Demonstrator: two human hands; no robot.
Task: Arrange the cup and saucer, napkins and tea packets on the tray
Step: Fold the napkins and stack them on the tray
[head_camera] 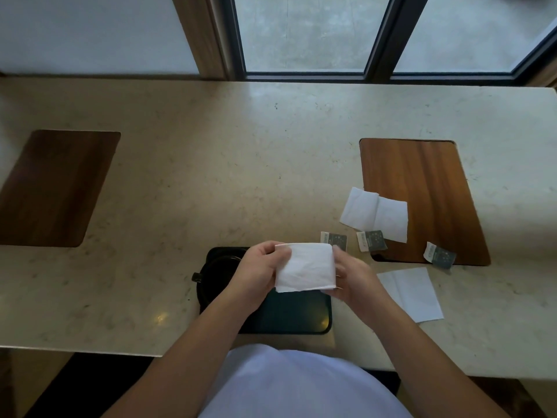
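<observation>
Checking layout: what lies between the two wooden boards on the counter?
Head view: bare counter between left board and right board; nearer, the hands' napkin.

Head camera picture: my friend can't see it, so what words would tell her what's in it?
Two hands, left hand and right hand, hold a white napkin above a dark tray carrying a dark cup. On the pale counter to the right lie more napkins and three tea packets, some overlapping a wooden board.

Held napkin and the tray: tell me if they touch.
Cannot tell. In the head view the napkin, pinched by both hands, overlaps the tray; no gap or contact shows.
</observation>
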